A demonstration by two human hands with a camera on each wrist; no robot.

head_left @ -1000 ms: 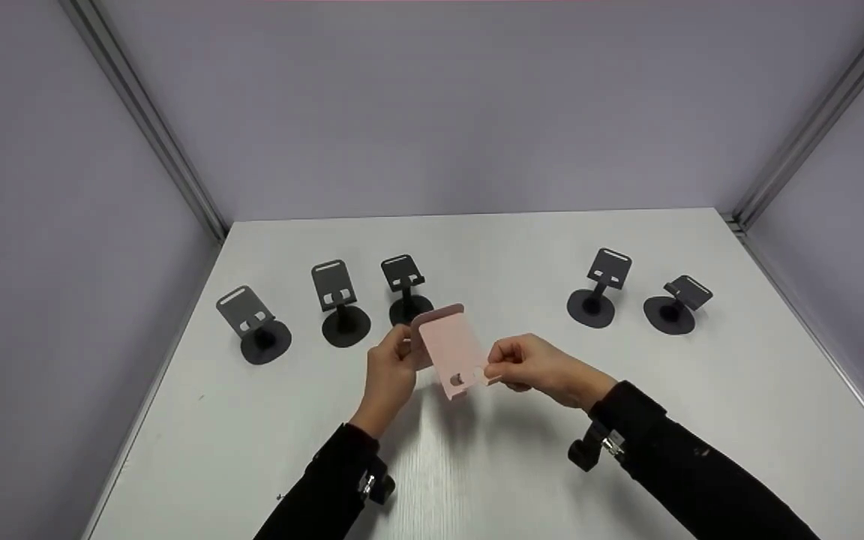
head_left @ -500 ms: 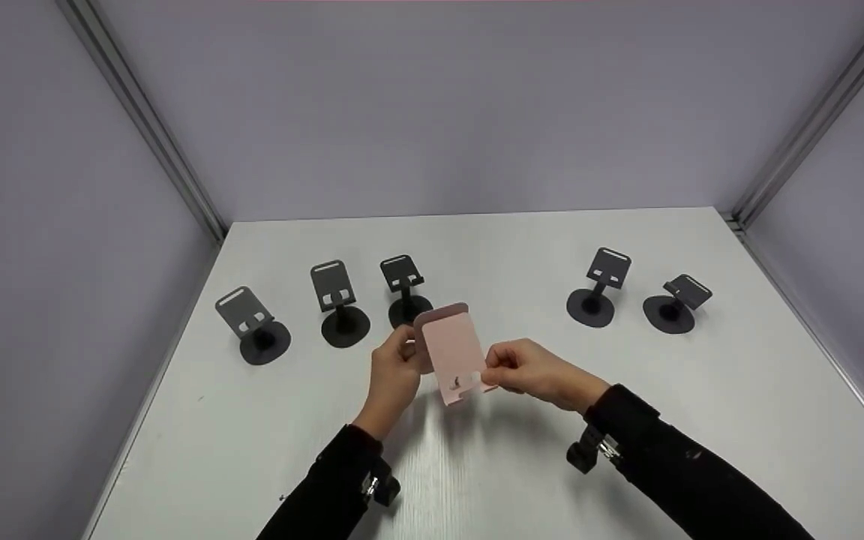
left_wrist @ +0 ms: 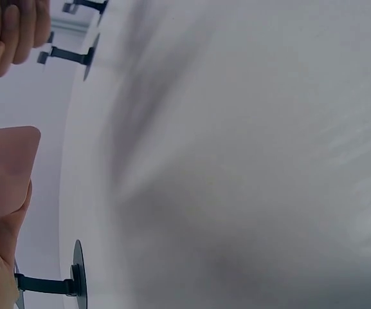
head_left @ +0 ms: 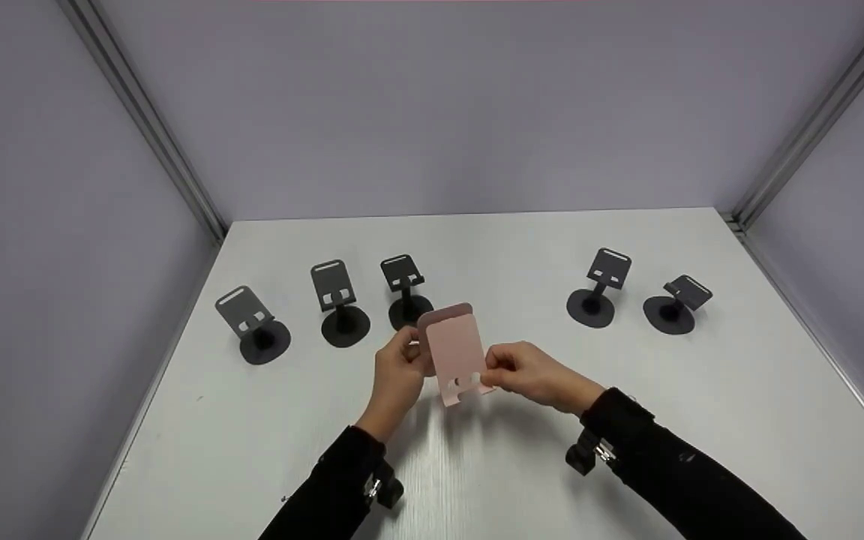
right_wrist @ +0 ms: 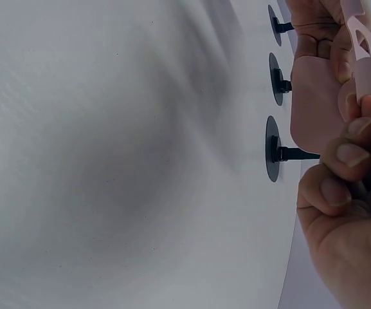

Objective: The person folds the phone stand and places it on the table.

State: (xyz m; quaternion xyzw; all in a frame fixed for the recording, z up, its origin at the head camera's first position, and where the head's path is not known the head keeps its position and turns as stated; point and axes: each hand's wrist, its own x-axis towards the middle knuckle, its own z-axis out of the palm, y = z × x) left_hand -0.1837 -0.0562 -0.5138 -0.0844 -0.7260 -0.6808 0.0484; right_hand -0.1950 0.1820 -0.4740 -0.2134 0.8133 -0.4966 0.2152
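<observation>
A pink phone stand [head_left: 453, 346] is held up over the white table by both hands, its slotted panel tilted toward the head camera. On its left side the left hand [head_left: 396, 376] grips the rounded base plate [right_wrist: 317, 106], which shows behind the panel. Thumb and fingers of the right hand [head_left: 535, 373] pinch the panel's lower right corner, beside the cutouts and the small folded lips. The right wrist view shows the right hand's curled fingers [right_wrist: 352, 154] close up at the lip [right_wrist: 368, 76]. In the left wrist view only a rounded pink corner [left_wrist: 11, 167] appears.
Dark grey phone stands stand along the back of the table [head_left: 552, 465]: a left one [head_left: 253, 326], two nearer the middle, [head_left: 340, 304] and two at the right, including the far right stand [head_left: 676, 306]. Pale walls [head_left: 447, 112] enclose the table's back and sides.
The pink phone stand has shifted slightly right, and its panel has turned a little more face-on. Both hands have moved slightly with it and keep their hold. The grey stands stay put.
</observation>
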